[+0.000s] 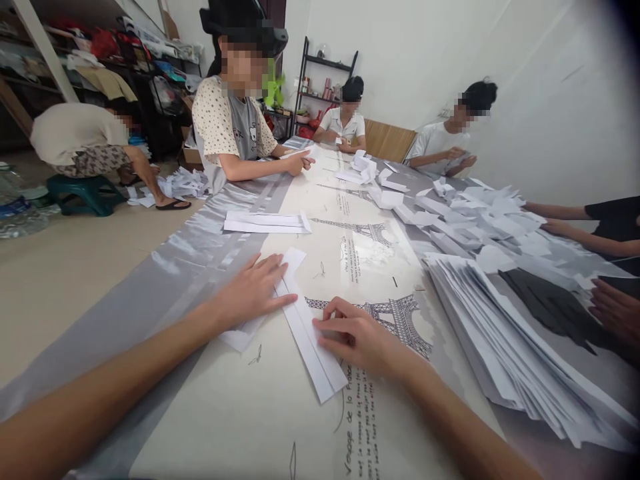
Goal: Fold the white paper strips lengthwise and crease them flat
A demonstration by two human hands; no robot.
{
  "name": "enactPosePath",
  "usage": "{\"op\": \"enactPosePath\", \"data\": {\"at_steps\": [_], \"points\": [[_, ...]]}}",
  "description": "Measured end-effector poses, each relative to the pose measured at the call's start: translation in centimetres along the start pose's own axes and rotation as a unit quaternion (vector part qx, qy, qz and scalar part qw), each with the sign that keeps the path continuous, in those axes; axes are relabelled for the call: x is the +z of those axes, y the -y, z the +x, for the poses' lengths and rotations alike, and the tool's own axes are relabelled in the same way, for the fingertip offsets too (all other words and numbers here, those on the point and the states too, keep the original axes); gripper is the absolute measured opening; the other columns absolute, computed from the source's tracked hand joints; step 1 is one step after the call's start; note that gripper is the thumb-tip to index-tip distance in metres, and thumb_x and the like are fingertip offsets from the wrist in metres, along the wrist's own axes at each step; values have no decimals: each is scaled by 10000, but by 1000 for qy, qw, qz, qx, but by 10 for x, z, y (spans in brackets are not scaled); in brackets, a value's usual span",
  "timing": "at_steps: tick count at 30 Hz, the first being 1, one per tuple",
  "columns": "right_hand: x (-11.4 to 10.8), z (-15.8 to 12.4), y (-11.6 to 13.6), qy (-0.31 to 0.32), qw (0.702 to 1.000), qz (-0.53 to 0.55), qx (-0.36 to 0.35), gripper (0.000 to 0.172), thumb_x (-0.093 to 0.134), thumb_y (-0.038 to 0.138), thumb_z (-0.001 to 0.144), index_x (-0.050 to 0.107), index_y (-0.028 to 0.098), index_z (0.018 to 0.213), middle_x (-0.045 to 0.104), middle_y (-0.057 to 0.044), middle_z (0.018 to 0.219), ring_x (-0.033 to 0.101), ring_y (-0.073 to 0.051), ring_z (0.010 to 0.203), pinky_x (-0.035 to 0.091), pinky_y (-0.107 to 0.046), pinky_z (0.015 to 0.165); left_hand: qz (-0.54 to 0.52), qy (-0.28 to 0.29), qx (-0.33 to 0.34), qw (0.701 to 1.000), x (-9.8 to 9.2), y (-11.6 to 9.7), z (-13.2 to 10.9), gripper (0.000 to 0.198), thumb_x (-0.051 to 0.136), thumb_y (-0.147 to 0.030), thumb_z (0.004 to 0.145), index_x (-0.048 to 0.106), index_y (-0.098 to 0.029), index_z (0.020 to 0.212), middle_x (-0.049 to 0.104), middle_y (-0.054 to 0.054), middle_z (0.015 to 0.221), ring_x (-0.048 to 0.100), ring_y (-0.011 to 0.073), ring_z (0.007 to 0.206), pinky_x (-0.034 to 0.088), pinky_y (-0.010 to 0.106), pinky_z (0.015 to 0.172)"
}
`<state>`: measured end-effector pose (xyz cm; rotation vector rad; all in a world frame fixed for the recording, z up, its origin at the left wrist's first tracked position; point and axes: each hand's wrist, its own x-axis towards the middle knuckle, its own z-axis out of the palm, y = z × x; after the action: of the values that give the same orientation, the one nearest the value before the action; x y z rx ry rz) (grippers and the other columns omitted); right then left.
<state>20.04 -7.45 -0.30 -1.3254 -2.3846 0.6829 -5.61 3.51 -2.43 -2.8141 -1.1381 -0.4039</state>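
A folded white paper strip (313,350), with a crease line running along its length, lies at a slant on the printed tablecloth (235,413). My left hand (253,290) rests on its far part, fingers stretched out and thumb across it. At the strip's right edge, the fingertips of my right hand (357,333) are curled together on the paper. Under my left hand another piece of white paper (243,337) shows in part. Farther along the table lies a flat folded paper (267,222).
A fanned stack of white paper (520,353) lies at the right, below a heap of folded papers (465,210). Several people sit around the table, one wearing a headset (245,27). Another person's hand (617,307) reaches in at right. Someone sits on a green stool (85,193).
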Motion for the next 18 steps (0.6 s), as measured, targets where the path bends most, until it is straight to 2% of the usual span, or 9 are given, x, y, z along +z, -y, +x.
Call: {"op": "enactPosePath", "data": {"at_steps": [3, 6, 10, 14, 16, 18], "points": [[-5, 1, 3, -7, 999, 22, 32, 74, 649, 264, 947, 714, 234, 965, 620, -18, 1026, 504, -89, 613, 486, -288, 669, -4, -16, 68, 998, -2, -2, 1, 452, 450, -486, 1038, 622, -172, 1314, 492, 145, 1521, 475, 275, 1397, 351, 437, 1174], [-6, -1, 13, -9, 991, 58, 117, 95, 670, 295, 918, 654, 215, 869, 657, 10, 793, 554, -116, 621, 476, -261, 602, -37, -14, 107, 993, -2, -5, 0, 323, 413, -357, 1071, 642, -236, 1264, 596, 72, 1419, 598, 209, 1258, 499, 350, 1031], [-5, -6, 26, 53, 968, 119, 216, 219, 607, 361, 939, 594, 201, 791, 649, 28, 611, 560, -109, 481, 437, -238, 494, 9, -53, 103, 993, -6, -17, 1, 251, 493, -291, 1034, 636, -151, 1185, 641, 121, 1288, 627, 255, 1154, 556, 379, 915], [-2, -8, 28, 80, 951, 179, 241, 287, 542, 372, 961, 537, 201, 729, 610, 43, 516, 570, -111, 401, 448, -230, 469, 47, -23, 90, 995, -6, -28, 1, 208, 462, -188, 1022, 653, -133, 958, 688, 126, 1110, 669, 256, 1011, 556, 399, 894], [-1, -8, 27, 79, 950, 182, 240, 303, 532, 363, 958, 527, 200, 703, 602, 39, 499, 598, -123, 409, 445, -227, 469, 46, -10, 60, 997, -3, -31, -1, 228, 462, -249, 1032, 651, -121, 1023, 683, 166, 1164, 666, 295, 1076, 554, 423, 907], [-1, -8, 26, 77, 950, 181, 242, 309, 517, 348, 957, 524, 198, 687, 613, 29, 504, 630, -136, 427, 440, -226, 474, 33, -4, 34, 999, -2, -31, -2, 342, 477, -371, 1030, 629, -87, 1144, 655, 220, 1242, 636, 344, 1167, 534, 462, 958]]}}
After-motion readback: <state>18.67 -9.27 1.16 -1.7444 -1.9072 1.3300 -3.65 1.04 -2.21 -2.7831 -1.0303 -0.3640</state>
